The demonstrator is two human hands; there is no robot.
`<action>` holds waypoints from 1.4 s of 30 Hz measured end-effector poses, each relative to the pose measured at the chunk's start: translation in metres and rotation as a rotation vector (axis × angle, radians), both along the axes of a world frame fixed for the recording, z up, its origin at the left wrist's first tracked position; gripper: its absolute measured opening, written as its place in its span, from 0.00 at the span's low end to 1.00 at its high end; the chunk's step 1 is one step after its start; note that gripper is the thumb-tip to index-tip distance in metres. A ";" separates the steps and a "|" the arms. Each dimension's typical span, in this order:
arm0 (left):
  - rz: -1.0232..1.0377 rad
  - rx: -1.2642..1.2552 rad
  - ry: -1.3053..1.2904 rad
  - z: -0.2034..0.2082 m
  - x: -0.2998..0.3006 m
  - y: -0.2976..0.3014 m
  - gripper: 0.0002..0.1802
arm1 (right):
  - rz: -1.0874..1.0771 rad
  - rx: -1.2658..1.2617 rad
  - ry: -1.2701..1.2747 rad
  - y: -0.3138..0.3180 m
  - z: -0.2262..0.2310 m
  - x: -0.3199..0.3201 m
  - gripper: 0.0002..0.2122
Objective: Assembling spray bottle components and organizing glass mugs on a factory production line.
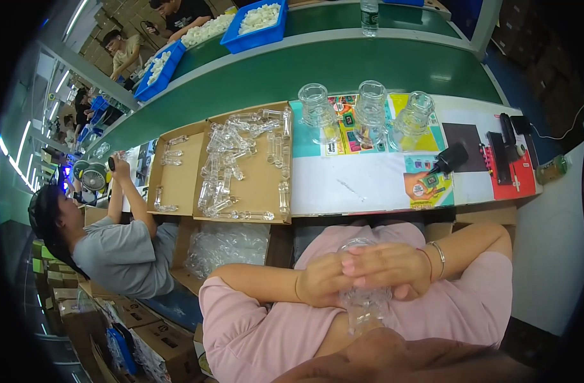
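Seen from my head, looking down: both my hands are wrapped around a clear glass-like vessel (365, 299) held close to my body, off the near edge of the counter (317, 185). My left grip (322, 279) is closed on its left side, and my right grip (394, 263) is clamped on it from the right, fingers reaching across to overlap those of the left. The vessel's rounded top shows above my fingers, and its clear lower part below them; my hands hide the middle.

Beyond, on printed sheets across the counter, three similar clear vessels stand in a row: one at left (316, 105), one in the middle (372, 102), one at right (415, 113). Nearer and to the right lies a black bottle (455, 156) with a narrow nozzle pointing left. To the left, a shallow cardboard tray (177, 169) holds many clear tubular pieces (225, 163), heaped in the right compartment, a few in the left. Further left sits a co-worker (123, 252) in a grey shirt, one arm raised
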State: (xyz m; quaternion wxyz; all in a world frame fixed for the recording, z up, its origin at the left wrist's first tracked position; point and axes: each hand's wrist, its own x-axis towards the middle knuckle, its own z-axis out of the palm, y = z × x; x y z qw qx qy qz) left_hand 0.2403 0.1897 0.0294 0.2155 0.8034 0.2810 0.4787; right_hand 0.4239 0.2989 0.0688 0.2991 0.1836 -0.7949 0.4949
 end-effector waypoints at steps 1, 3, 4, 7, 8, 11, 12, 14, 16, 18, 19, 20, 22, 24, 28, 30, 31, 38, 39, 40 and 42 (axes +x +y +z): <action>-0.002 -0.006 0.001 -0.005 0.000 0.004 0.34 | -0.002 -0.006 0.001 0.004 -0.004 -0.003 0.24; 0.122 -0.001 -0.110 -0.017 0.002 0.011 0.35 | -0.056 -0.035 -0.032 0.012 -0.011 -0.009 0.23; 0.090 -0.160 -0.005 -0.017 -0.008 0.008 0.35 | -0.107 -0.085 -0.041 0.012 -0.009 -0.010 0.23; 0.127 -0.713 -0.495 -0.012 -0.011 0.029 0.34 | -0.228 -0.561 -0.408 0.037 -0.004 -0.028 0.26; 0.183 -0.858 -0.607 -0.002 -0.015 0.045 0.35 | -0.281 -0.800 -0.384 0.050 -0.021 -0.039 0.25; 0.266 -0.960 -0.823 0.003 -0.022 0.067 0.37 | -0.190 -1.362 -0.274 0.082 -0.033 -0.060 0.26; 0.303 -0.914 -0.932 0.003 -0.025 0.069 0.39 | -0.253 -1.106 -0.230 0.088 -0.037 -0.056 0.25; 0.351 -0.805 -0.860 0.001 -0.031 0.069 0.40 | -0.313 -0.686 -0.212 0.093 -0.035 -0.044 0.18; 0.408 -0.709 -0.789 0.002 -0.033 0.059 0.42 | -0.454 -0.297 -0.262 0.084 -0.021 -0.034 0.16; 0.367 -0.614 -0.729 0.005 -0.032 0.059 0.42 | -0.660 0.119 -0.225 0.077 -0.022 -0.032 0.18; 0.368 -0.618 -0.729 0.005 -0.034 0.059 0.42 | -0.660 0.115 -0.227 0.077 -0.022 -0.035 0.18; 0.422 -0.433 -0.475 0.005 -0.036 0.061 0.41 | -0.692 0.171 -0.192 0.076 -0.021 -0.037 0.18; 0.464 -0.249 -0.222 0.006 -0.041 0.064 0.41 | -0.724 0.224 -0.159 0.078 -0.023 -0.037 0.18; 0.430 0.094 0.066 0.011 -0.047 0.069 0.33 | -0.710 0.298 -0.076 0.081 -0.028 -0.041 0.18; 0.351 0.391 0.432 0.019 -0.064 0.069 0.19 | -0.618 0.358 -0.036 0.084 -0.033 -0.036 0.15; 0.295 0.557 0.572 0.025 -0.073 0.072 0.14 | -0.643 0.272 -0.047 0.086 -0.040 -0.030 0.15; 0.304 0.564 0.582 0.028 -0.085 0.076 0.14 | -0.682 0.179 -0.073 0.087 -0.044 -0.025 0.14; 0.931 0.273 -0.004 0.043 -0.208 0.188 0.26 | -0.880 0.380 -0.417 0.083 -0.108 0.006 0.16; 0.980 0.217 -0.103 0.043 -0.224 0.211 0.26 | -0.927 0.359 -0.462 0.083 -0.116 0.008 0.16; 1.073 0.117 -0.091 0.044 -0.237 0.238 0.27 | -0.977 0.339 -0.513 0.082 -0.121 0.007 0.16; 1.016 -0.197 -0.224 0.046 -0.258 0.280 0.28 | -0.972 0.357 -0.523 0.083 -0.122 0.002 0.16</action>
